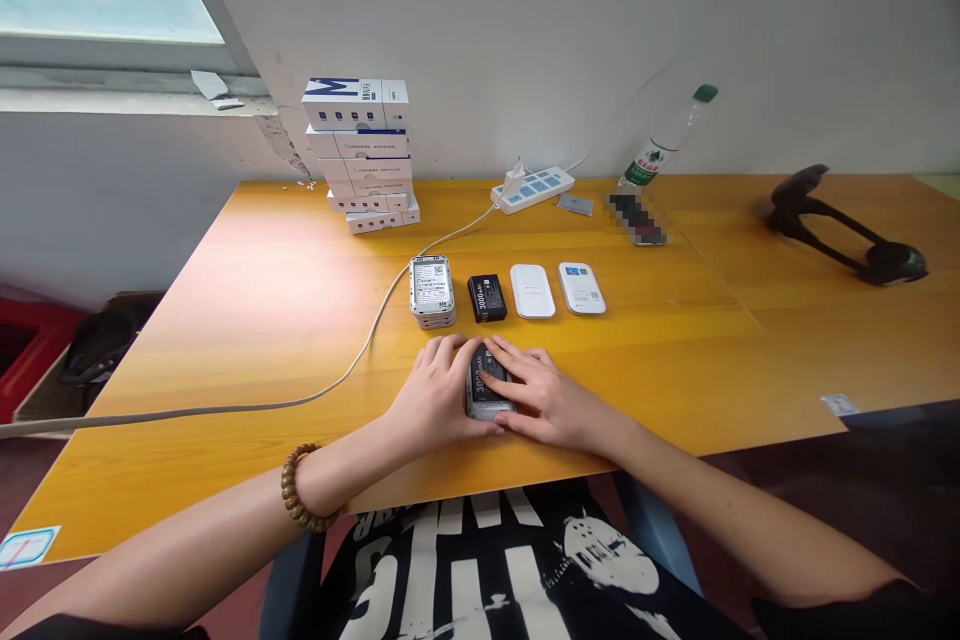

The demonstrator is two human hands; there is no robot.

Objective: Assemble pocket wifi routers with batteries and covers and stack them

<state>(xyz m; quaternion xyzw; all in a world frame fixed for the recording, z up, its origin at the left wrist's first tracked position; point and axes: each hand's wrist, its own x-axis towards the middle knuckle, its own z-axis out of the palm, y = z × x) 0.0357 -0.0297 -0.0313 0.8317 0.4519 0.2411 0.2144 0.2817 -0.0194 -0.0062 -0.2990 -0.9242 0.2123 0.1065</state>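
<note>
Near the front edge of the table, a pocket Wi-Fi device (487,412) lies with its back off and a black 3000 mAh battery (480,385) in its recess. My left hand (435,390) is closed around the device's left side, thumb along the near edge. My right hand (544,398) holds its right side, with fingers lying over the battery. Just beyond my hands stand a stack of opened devices (433,285) and a small stack of black batteries (487,298). To their right lie a white back cover (532,291) and a closed white device (582,288).
Stacked white boxes (375,145) stand by the wall. A white cable (352,365) crosses the table's left side to a power strip (534,188). Farther right are a blurred phone-like object (637,220), a water bottle (660,145) and a black folding stand (840,225).
</note>
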